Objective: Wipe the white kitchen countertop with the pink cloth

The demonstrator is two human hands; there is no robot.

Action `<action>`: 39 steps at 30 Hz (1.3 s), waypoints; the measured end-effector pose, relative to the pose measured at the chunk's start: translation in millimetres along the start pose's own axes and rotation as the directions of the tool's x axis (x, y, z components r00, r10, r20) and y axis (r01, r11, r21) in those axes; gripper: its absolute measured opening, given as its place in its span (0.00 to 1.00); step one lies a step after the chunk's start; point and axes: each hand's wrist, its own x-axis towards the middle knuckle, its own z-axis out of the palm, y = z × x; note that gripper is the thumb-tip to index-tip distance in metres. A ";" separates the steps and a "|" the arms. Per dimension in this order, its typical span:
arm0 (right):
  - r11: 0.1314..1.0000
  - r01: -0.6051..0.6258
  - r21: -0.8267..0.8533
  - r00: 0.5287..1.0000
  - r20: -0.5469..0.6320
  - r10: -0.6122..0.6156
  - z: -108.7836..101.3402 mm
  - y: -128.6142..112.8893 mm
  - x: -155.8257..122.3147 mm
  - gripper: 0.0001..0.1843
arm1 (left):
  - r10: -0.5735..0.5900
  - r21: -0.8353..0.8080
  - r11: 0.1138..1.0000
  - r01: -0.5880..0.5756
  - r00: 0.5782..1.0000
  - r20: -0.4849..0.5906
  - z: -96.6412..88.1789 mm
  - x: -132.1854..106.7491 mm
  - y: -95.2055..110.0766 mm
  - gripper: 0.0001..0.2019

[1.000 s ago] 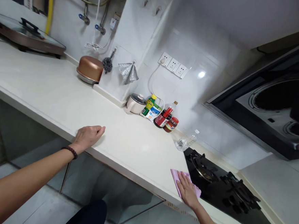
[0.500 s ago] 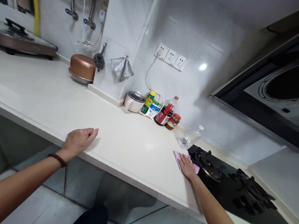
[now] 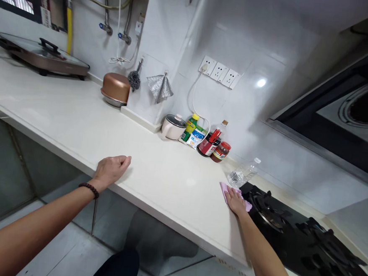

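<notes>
Head view: the right hand (image 3: 235, 200) lay flat, palm down and fingers spread, pressing the pink cloth (image 3: 224, 186) onto the white countertop (image 3: 156, 174) without clasping it. The cloth sat directly under that hand. Its long axis ran from 10 to 4 o'clock, and its 4 o'clock corner met the edge of the gas hob (image 3: 293, 234). A clear plastic bottle (image 3: 242, 174) lay just beside the cloth at 1 o'clock. The left hand (image 3: 110, 169), well apart at 9 o'clock, rested loosely curled on the counter's front edge, holding nothing.

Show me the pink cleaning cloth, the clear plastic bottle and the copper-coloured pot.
pink cleaning cloth (image 3: 223, 186): head view, its bare left corner.
clear plastic bottle (image 3: 239, 176): head view, its ribbed body.
copper-coloured pot (image 3: 116, 87): head view, its side wall.
</notes>
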 end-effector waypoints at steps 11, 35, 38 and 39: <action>0.989 0.131 0.067 0.991 0.030 -0.133 -7.1 -23.4 -101.3 0.35 | -0.064 0.038 0.997 0.061 0.996 0.065 -3.1 0.7 3.5 0.25; 0.939 0.331 0.089 0.934 0.107 -0.340 -18.3 -44.6 -150.2 0.36 | 0.040 0.087 0.995 -0.046 0.997 0.071 -7.2 -2.3 8.0 0.25; 0.942 0.323 0.094 0.936 0.116 -0.333 -21.6 -60.9 -123.1 0.36 | 0.034 0.078 0.996 -0.040 0.996 0.083 -6.9 -2.2 7.7 0.25; 0.944 0.316 0.094 0.938 0.115 -0.325 -22.9 -66.8 -112.5 0.36 | 0.031 0.075 0.996 -0.038 0.996 0.086 -6.7 -2.2 7.6 0.25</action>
